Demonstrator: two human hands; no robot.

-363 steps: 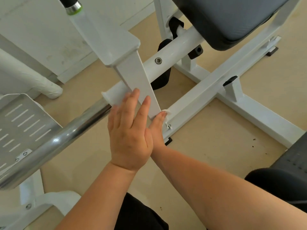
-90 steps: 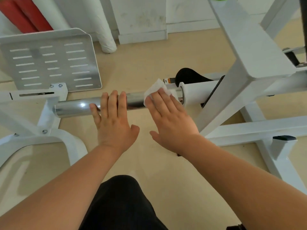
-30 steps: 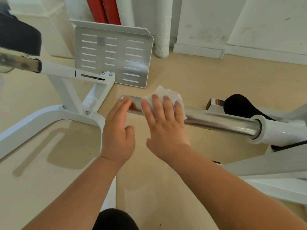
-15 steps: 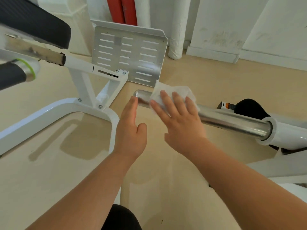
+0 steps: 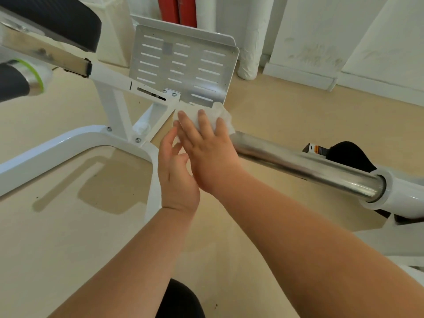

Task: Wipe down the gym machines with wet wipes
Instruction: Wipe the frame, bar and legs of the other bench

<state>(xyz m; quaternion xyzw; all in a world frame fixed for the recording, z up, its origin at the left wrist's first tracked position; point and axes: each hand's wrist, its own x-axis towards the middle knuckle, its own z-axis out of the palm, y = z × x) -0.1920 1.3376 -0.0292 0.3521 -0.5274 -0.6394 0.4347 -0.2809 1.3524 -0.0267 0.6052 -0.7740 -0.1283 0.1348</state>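
Wipe: the crumpled white wet wipe (image 5: pixel 219 114) sits under the right hand's fingers, over the free end of the long chrome steel bar (image 5: pixel 298 164).
Right hand (image 5: pixel 206 154): fingers straight, pressing the wipe down.
Left hand (image 5: pixel 177 175): relaxed, grasping nothing, just left of the right.
Change: the wipe has slid outward to the tip, and the left hand has left the bar.
Meaning: this bar looks nearly done.
Hidden: the bar's tip is covered. I can't tell whether the left fingertips touch the wipe.

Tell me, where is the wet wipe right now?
In the head view, the wet wipe lies under the fingers of the right hand at the free end of the chrome bar, just in front of the slotted metal footplate, with the left hand beside it.
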